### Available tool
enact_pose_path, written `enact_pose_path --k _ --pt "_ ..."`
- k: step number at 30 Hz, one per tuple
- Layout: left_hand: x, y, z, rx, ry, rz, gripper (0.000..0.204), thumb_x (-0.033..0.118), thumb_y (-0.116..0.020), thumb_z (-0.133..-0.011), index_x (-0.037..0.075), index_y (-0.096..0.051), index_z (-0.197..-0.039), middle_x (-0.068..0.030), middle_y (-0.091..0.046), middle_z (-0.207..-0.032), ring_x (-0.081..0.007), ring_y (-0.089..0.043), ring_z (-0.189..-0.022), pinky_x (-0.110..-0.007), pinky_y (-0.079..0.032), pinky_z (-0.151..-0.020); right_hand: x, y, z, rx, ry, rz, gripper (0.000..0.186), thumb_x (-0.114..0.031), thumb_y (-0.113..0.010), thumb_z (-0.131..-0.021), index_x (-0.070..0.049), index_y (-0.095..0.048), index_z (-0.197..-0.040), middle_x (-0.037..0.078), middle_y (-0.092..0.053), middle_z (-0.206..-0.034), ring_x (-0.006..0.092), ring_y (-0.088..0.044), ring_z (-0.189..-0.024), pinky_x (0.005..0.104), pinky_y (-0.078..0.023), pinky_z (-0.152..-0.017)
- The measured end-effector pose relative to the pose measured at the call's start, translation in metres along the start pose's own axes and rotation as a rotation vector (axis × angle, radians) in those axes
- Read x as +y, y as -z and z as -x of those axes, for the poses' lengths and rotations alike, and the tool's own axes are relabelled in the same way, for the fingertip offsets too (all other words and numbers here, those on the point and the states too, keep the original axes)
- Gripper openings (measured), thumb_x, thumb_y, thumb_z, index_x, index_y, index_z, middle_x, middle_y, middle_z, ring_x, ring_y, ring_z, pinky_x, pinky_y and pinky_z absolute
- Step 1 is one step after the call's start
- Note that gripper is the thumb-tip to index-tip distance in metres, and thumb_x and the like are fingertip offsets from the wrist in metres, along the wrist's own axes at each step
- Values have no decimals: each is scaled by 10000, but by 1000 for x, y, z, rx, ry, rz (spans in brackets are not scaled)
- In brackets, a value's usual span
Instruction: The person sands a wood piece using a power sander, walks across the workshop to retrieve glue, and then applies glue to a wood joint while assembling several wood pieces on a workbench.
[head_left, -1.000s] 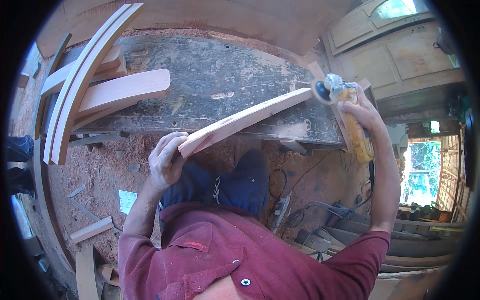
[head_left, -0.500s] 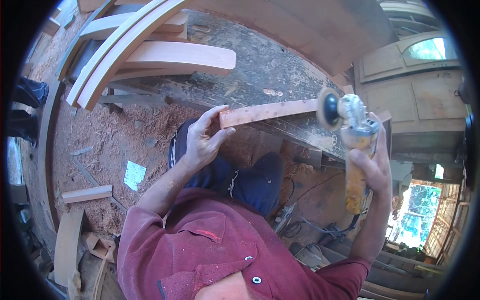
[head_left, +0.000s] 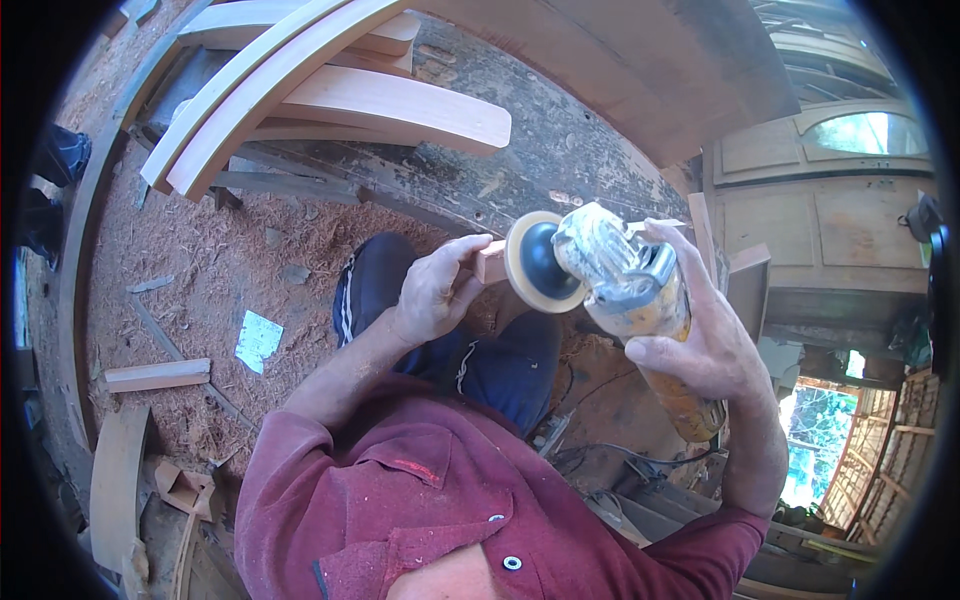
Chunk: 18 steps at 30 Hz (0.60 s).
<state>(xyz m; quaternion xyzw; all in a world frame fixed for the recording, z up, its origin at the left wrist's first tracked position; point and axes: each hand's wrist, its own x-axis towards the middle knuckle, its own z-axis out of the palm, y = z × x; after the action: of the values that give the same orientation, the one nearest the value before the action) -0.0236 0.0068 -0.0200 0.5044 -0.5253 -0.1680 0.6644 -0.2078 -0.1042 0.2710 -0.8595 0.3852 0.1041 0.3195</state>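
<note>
My right hand [head_left: 690,330] is wrapped round a worn yellow and grey angle grinder [head_left: 620,275] fitted with a round sanding disc [head_left: 526,262] on a black backing pad. The disc is up against a wooden strip [head_left: 489,266], close to its near end. Between the thumb and fingers of my left hand [head_left: 440,288] that end of the strip is gripped. Most of the strip is hidden behind the disc and the grinder. Both hands are above my knees, in front of the workbench [head_left: 490,170].
Curved, smoothed wooden pieces [head_left: 390,105] lie stacked at the bench's far left. A wide brown board [head_left: 620,70] covers its far side. Shavings lie on the floor, with a white scrap [head_left: 259,341] and an offcut [head_left: 158,375]. Panelled doors [head_left: 860,200] stand at the right.
The grinder has moved left along the wooden strip, from its far end to the end by my left hand. My right hand has come closer to my left, which still grips the strip.
</note>
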Motion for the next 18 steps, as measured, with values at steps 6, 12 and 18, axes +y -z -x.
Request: enact_pose_path --k 6,12,18 --pt "-5 7 -8 -77 -109 12 496 -63 -764 -831 -32 -578 -1290 -209 -699 -1131 -317 -739 -920 -370 -618 -777 -8 -19 5 -19 -11 41 988 -242 -805 -801 -111 -227 -1591 310 -597 -1345 478 -597 -1266 501 -474 -1074" --pt "-3 15 -22 -136 -245 -143 482 -70 -774 -771 -41 -622 -1227 -219 -713 -1067 -380 -727 -966 -412 -608 -795 11 -23 12 33 -24 45 985 -245 -809 -806 -134 -220 -1588 310 -618 -1311 492 -617 -1222 518 -503 -1039" --pt "2 23 -30 -203 -273 -188 487 -106 -729 -768 -51 -619 -1239 -232 -707 -1052 -390 -728 -956 -420 -598 -798 55 2 14 132 -153 55 939 -272 -753 -804 -189 -231 -1580 288 -636 -1300 467 -661 -1176 521 -497 -1071"
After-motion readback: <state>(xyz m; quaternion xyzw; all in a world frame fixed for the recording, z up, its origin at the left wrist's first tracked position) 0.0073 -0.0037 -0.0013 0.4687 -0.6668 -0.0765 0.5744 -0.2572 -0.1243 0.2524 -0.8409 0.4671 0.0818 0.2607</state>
